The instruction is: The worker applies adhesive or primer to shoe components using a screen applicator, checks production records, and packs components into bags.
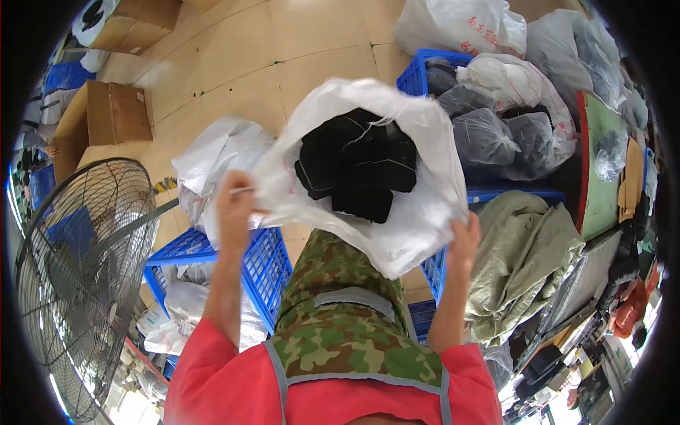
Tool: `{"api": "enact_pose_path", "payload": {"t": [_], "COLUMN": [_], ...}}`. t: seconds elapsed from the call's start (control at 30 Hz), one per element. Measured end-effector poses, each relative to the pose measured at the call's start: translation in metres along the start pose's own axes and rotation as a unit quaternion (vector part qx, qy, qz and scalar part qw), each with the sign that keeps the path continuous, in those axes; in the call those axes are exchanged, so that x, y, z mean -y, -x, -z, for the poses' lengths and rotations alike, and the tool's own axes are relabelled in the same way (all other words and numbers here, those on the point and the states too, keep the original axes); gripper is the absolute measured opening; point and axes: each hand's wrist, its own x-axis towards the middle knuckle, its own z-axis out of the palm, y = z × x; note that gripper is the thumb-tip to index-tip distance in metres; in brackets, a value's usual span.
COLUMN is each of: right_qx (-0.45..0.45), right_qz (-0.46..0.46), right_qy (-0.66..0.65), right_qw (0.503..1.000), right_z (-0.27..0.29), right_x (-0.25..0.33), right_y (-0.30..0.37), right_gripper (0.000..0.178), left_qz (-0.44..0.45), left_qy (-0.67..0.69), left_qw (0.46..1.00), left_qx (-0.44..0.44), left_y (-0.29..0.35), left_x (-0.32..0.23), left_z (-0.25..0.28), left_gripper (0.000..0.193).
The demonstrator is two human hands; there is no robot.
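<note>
A large white woven sack (433, 149) hangs in front of me with its mouth spread wide. Inside it lie several black fabric-like pieces (358, 164), some with thin pale lines around them. My left hand (237, 205), a little smeared by motion, is closed on the sack's left edge. On the lower right edge, my right hand (464, 239) also grips the sack, with its fingers partly hidden by the plastic. The sack's underside is out of sight.
A large fan (85, 276) stands at left, near a blue crate (265, 273) with white bags. Cardboard boxes (119, 113) sit at far left. To the right are a blue crate (418, 71) of clear bags (485, 136) and a grey-green cloth (520, 248).
</note>
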Motion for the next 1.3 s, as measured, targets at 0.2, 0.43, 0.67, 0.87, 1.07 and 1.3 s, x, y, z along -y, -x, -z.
{"api": "enact_pose_path", "payload": {"t": [0.2,0.43,0.67,0.87,1.07,1.3], "right_qx": [0.110,0.108,0.183,0.076,0.085,0.132], "right_qz": [-0.135,-0.222,-0.109,-0.192,-0.248,-0.152], "right_qy": [-0.206,-0.220,0.033,-0.195,-0.355,-0.211], "right_qw": [0.963,0.944,0.977,0.959,0.897,0.957], "right_z": [-0.050,-0.105,-0.075,-0.101,-0.128,-0.075], "right_x": [-0.187,-0.037,-0.029,0.006,-0.007,-0.023], "right_y": [-0.087,-0.016,-0.024,-0.068,-0.082,-0.055], "right_gripper": [0.024,0.045,0.045,0.041,0.037,0.037], "left_qz": [-0.129,-0.069,-0.094,-0.275,-0.231,-0.178], "left_qy": [0.001,0.004,0.001,-0.223,-0.313,-0.184], "left_qw": [0.929,0.952,0.926,0.918,0.913,0.941], "left_qx": [0.348,0.299,0.366,0.181,0.123,0.220], "left_y": [0.036,0.056,0.077,0.095,0.071,-0.011], "left_x": [0.009,0.076,0.075,0.128,0.157,0.136], "left_z": [-0.214,-0.216,-0.216,-0.109,-0.150,-0.107], "left_gripper": [0.012,0.014,0.036,0.068,0.077,0.066]}}
